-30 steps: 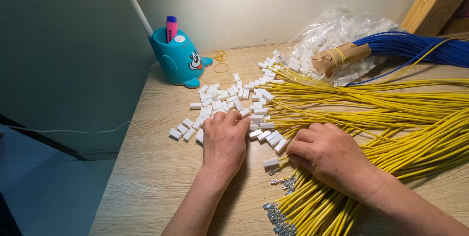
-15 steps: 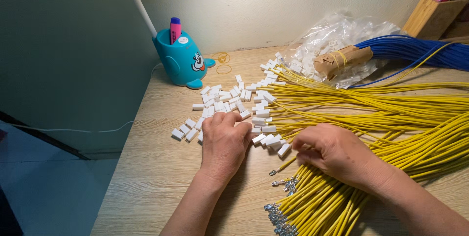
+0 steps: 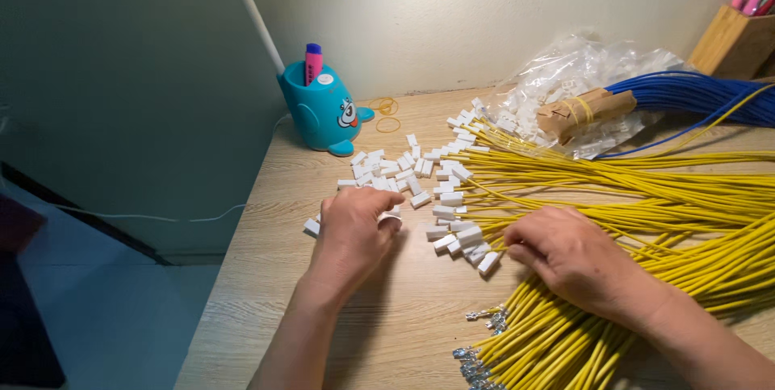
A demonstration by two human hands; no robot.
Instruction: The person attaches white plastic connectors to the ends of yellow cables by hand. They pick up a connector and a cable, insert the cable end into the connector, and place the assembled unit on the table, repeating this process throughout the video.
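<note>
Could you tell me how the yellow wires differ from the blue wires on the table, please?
The yellow wires lie loose and spread across the wooden table, while the blue wires are gathered in one tight bundle. The yellow wires show bare metal terminals at their near ends; the blue wires' end is wrapped in brown paper. The right hand rests on the yellow wires only. Both are thin insulated leads.
</note>
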